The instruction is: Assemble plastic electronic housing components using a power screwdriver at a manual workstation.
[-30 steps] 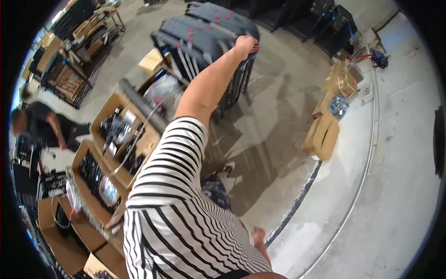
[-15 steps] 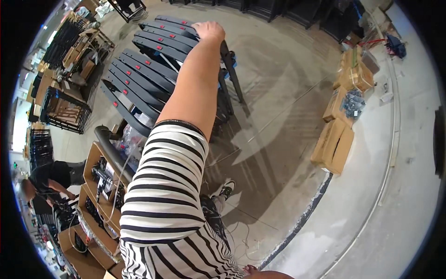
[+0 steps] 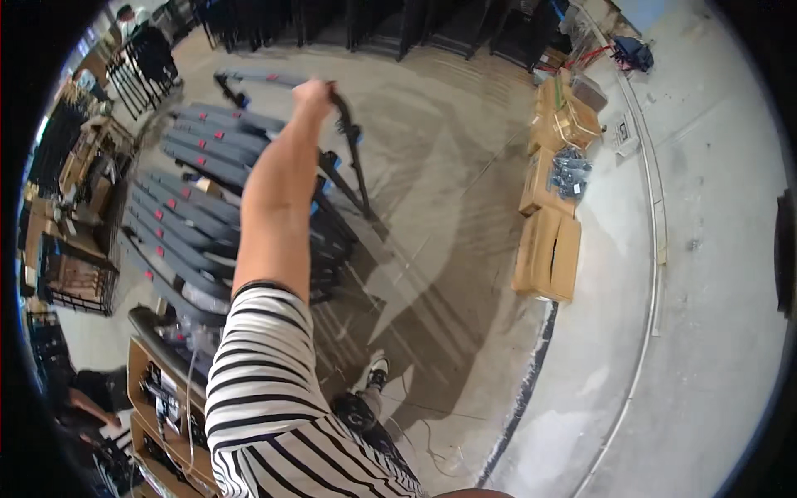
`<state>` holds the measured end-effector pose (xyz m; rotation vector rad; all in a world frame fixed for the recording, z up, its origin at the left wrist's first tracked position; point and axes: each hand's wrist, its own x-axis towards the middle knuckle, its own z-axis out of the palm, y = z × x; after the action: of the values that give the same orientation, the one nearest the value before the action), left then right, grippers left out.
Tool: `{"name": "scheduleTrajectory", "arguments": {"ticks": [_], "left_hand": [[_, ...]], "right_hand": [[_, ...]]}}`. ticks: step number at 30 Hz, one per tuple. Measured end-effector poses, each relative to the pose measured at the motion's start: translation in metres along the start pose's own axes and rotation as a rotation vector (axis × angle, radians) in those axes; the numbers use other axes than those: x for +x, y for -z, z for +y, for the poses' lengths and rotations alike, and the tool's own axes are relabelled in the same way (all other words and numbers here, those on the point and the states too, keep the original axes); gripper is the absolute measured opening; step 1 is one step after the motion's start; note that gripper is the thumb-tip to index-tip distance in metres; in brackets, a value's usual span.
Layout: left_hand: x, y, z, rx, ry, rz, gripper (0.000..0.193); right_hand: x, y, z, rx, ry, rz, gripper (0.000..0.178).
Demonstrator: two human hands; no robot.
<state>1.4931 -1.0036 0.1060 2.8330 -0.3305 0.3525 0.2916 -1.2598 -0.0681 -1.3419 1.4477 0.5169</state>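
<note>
My left hand, at the end of my outstretched bare arm, is closed around the right end of a black frame. The frame has a long top bar with a red mark on it and a dark leg hanging from its right end. It stands apart from a nested row of similar black frames, whose long curved bars carry small red tabs. My forearm covers part of that row. No part of my right hand can be made out.
Open cardboard boxes with black parts stand at lower left, beside a thick dark tube. Brown cartons line the right, one with a bagged item. A thin cable lies on the floor. Another person bends at far left.
My left hand has drawn the black frame away from the row, leaving a gap between them. The whole view has shifted, so the row and cartons appear farther left and the row lower.
</note>
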Motion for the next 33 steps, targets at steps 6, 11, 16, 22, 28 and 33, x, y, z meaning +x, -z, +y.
{"name": "scheduleTrajectory", "arguments": {"ticks": [6, 11, 16, 22, 28, 33], "left_hand": [[-0.179, -0.002, 0.25, -1.793, 0.612, 0.044, 0.004], [-0.342, 0.062, 0.23, -1.678, 0.625, -0.093, 0.006], [-0.501, 0.267, 0.186, -1.725, 0.493, -0.486, 0.014], [-0.769, 0.43, 0.081, -1.57, 0.436, -0.673, 0.016], [-1.023, 0.493, 0.052, -1.275, 0.402, -0.703, 0.015], [-1.192, 0.608, 0.007, -1.221, 0.452, -0.601, 0.016]], "right_hand": [[-0.001, 0.005, -0.03, -0.575, 0.607, 0.068, 0.022], [0.002, -0.095, -0.121, 0.372, 0.293, -0.086, 0.028], [0.025, -0.142, -0.13, 1.139, 0.188, -0.73, 0.047], [-0.091, -0.179, -0.108, 1.091, 0.006, -0.742, 0.059], [-0.107, -0.184, 0.088, 0.946, -0.357, -0.481, 0.054], [-0.146, -0.191, 0.159, 0.827, -0.118, -0.465, 0.053]]}}
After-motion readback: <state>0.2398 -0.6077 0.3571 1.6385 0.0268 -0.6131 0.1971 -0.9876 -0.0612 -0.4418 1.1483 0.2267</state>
